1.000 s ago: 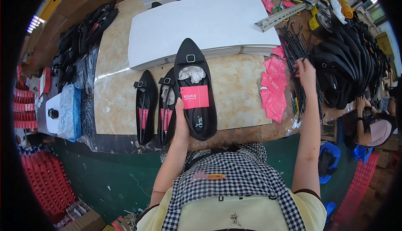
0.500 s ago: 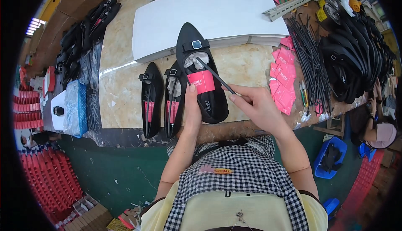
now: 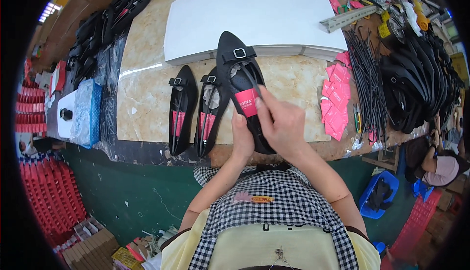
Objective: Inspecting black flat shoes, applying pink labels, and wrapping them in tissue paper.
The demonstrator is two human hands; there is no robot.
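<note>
A black pointed flat shoe (image 3: 227, 49), with a bow and a square buckle, is tilted toe-up in my left hand (image 3: 242, 135), whose fingers wrap its side near the heel. Inside it lie white stuffing paper and a pink card (image 3: 246, 102). Over the shoe's opening my right hand (image 3: 285, 125) is closed on a thin black shoe stick (image 3: 248, 76), which runs toward the toe; its lower part is hidden by the fingers. To the left, two matching shoes stand side by side, the left shoe (image 3: 184, 81) and the right shoe (image 3: 220, 103), each with a stick and pink card inside.
Behind the shoe lies a stack of white sheets (image 3: 254, 18). Rightward are pink cards (image 3: 338, 96), a heap of black sticks (image 3: 364, 74) and piled black shoes (image 3: 409, 86). A blue basket (image 3: 92, 111) stands at left. Another person (image 3: 438, 164) is at far right.
My right hand has moved up along the stick toward the shoe's opening, and the stick now lies lower, more in line with the shoe. The view has shifted slightly.
</note>
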